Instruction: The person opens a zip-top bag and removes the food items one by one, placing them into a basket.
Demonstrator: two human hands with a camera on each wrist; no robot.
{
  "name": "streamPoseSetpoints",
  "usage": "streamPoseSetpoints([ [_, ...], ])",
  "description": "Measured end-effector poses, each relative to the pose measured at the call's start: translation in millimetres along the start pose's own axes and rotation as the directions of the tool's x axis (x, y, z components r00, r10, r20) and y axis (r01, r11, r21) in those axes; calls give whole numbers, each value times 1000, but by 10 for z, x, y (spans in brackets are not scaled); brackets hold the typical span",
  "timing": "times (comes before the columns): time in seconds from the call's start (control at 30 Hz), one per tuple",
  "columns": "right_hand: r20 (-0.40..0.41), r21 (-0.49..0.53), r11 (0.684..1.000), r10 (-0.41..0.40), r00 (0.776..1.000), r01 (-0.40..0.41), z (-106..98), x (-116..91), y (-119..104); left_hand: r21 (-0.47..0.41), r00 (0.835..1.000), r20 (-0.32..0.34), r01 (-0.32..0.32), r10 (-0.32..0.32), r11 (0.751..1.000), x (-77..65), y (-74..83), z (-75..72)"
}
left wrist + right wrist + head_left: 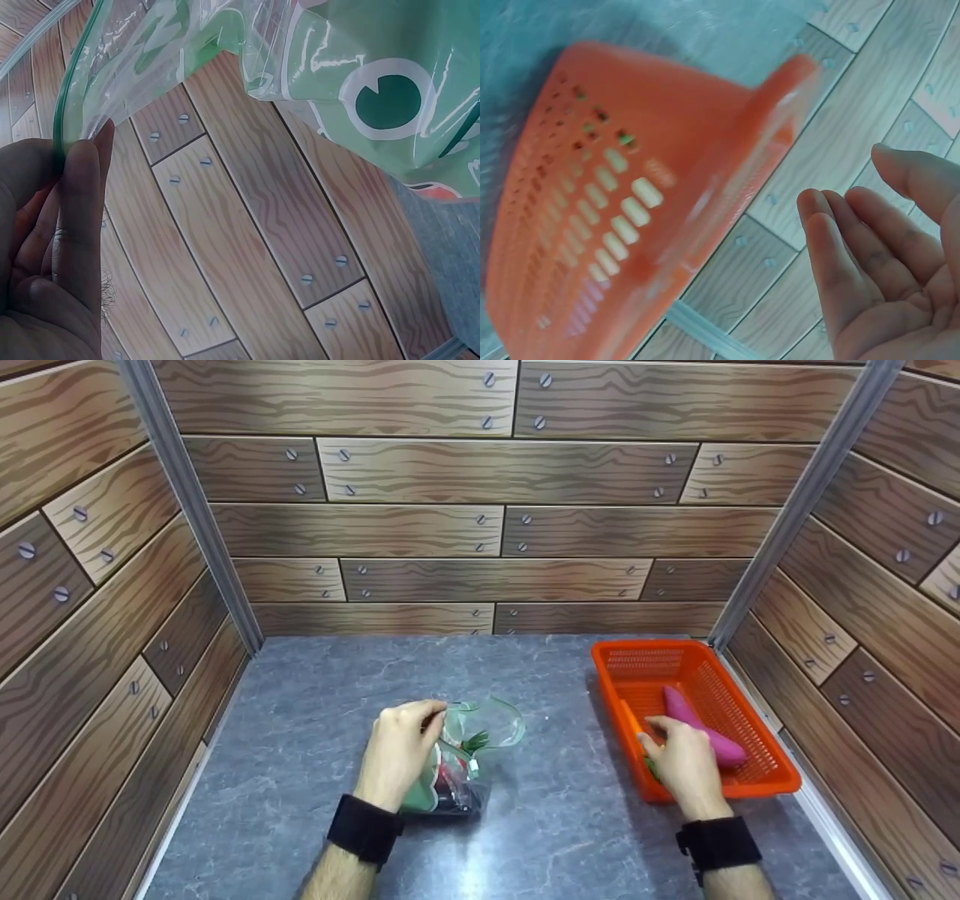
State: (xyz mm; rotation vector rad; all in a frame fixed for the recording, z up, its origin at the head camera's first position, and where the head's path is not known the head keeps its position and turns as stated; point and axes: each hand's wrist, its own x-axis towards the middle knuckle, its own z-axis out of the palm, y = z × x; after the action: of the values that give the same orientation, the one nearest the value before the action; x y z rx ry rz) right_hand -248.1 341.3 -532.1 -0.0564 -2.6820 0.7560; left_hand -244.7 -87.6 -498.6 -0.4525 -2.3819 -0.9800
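My left hand (401, 739) pinches the green-edged mouth of a clear and green zip bag (420, 799) that stands on the table. In the left wrist view, thumb and fingers hold the rim of the bag (390, 105). Through its clear side show something red, something dark and a green leafy top (475, 742). My right hand (682, 757) is over the near left part of an orange basket (757, 780). In the right wrist view its thumb and fingers stand apart with nothing between them. A long pink-purple vegetable (721, 746) and a partly hidden carrot (628, 716) lie in the basket.
A grey marbled table (555, 825) carries the bag at the middle and the basket at the right. Wood-patterned walls (420, 529) close in the back and both sides. The basket stands near the right wall.
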Motion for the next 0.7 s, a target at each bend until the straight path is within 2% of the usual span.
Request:
streamPoseSetpoints([
  [0.17,-1,-11,1000,-13,1000,13,30,-3,-166,-1,1000,-3,-1,1,1000,-4,-6,3],
  [0.3,-13,23,996,-88,996,88,99,-1,-285,-5,1000,-5,-2,2,1000,-11,-9,5],
  [0.4,-28,66,983,-173,985,174,165,12,-368,-6,1000,-4,-2,2,1000,-12,-6,4],
  [0.7,-101,83,943,-314,944,323,331,18,-670,-5,1000,5,3,-3,1000,-8,-1,-3],
])
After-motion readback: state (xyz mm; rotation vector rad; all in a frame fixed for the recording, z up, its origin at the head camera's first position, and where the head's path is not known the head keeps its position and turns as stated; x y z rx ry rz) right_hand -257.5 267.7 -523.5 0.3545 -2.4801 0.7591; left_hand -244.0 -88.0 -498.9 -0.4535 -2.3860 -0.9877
